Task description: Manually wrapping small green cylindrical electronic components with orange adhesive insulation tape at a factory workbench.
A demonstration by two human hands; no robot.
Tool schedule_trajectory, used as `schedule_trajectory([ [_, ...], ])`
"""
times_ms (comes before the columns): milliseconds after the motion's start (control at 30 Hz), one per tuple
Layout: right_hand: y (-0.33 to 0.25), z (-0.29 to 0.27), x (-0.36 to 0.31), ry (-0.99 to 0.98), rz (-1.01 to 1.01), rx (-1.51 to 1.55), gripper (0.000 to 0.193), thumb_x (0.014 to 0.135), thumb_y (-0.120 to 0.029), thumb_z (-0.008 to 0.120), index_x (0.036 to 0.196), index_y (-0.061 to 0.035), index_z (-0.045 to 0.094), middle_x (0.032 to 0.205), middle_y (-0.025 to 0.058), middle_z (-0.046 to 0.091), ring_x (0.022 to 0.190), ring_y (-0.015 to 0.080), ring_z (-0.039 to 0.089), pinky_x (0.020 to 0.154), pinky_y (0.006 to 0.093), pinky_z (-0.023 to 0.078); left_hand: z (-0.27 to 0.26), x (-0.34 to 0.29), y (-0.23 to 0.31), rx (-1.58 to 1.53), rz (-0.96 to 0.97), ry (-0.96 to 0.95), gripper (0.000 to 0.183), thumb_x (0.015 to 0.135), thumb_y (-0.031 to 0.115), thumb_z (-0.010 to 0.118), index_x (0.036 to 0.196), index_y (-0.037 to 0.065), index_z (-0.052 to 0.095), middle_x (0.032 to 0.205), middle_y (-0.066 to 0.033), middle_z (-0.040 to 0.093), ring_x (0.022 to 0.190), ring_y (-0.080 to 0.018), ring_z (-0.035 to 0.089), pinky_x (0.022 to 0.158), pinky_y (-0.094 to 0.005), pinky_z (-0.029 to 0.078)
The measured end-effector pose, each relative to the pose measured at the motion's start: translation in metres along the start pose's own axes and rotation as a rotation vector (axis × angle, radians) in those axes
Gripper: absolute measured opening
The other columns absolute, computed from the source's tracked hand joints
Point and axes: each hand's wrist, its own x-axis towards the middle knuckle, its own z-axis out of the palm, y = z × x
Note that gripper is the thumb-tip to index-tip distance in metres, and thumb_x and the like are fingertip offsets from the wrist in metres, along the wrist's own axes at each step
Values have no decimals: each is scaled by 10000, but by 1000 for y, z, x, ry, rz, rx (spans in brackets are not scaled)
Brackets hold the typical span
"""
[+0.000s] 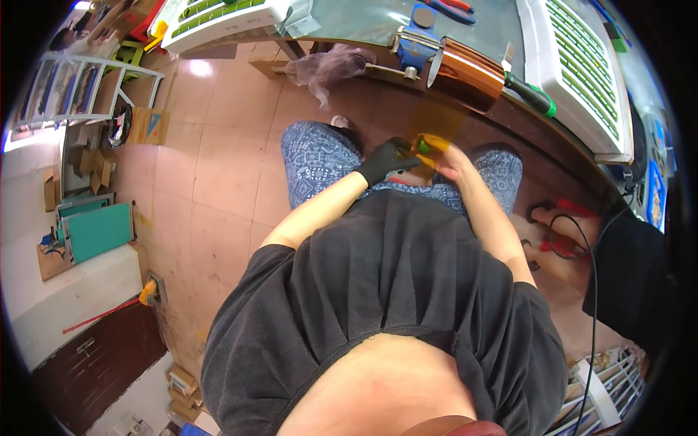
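Over my lap, my right hand is bare and closed, fingers bent around the lower end of an amber film strip. Seen through the film, its fingertips look yellow, and a small green piece shows among them. My left hand, in a black glove, is closed right beside it; what it pinches is hidden. The strip hangs from a shiny amber film roll at the bench edge. A screwdriver with a black and green handle sticks out of the roll's right end, next to a blue bench vise.
White trays with rows of green strips stand on the bench, one at the right and another at the far left. Pliers lie behind the vise. Clear plastic film hangs off the edge. A black cable runs down at the right.
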Motion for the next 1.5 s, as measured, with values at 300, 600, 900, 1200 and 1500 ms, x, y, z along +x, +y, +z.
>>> schedule_trajectory([
  [300,6,6,-1,-44,27,-12,232,901,-128,559,1112,-32,546,1062,99,598,955,203,595,863,368,508,0,3,-3,62,131,65,515,734,325,742,1073,-17,560,970,-141,630,884,-195,607,778,-289,475],
  [600,7,4,-5,-3,153,29,243,896,-182,576,1098,-48,572,1034,99,615,932,223,604,833,389,519,4,-1,-2,102,115,70,459,747,326,715,1035,-12,603,939,-148,646,847,-212,623,773,-290,475],
  [900,9,-9,-2,50,333,83,353,877,-347,590,1098,-74,576,1050,93,626,917,243,623,760,445,537,-5,8,-7,252,127,15,519,697,327,743,1085,15,595,1044,-169,608,933,-262,596,839,-343,457],
  [1200,10,5,-7,52,396,45,448,881,-447,545,1163,-99,550,1109,65,617,949,240,626,759,452,535,-4,16,-13,207,83,-119,578,708,346,746,1126,-3,552,1112,-167,594,1023,-262,573,892,-336,438],
  [1500,10,-11,-26,187,284,6,439,939,-341,386,1236,-31,477,1263,164,495,1160,339,492,848,513,482,4,25,-36,71,128,-70,533,699,308,760,1069,-17,557,1029,-159,626,938,-261,613,833,-330,473],
])
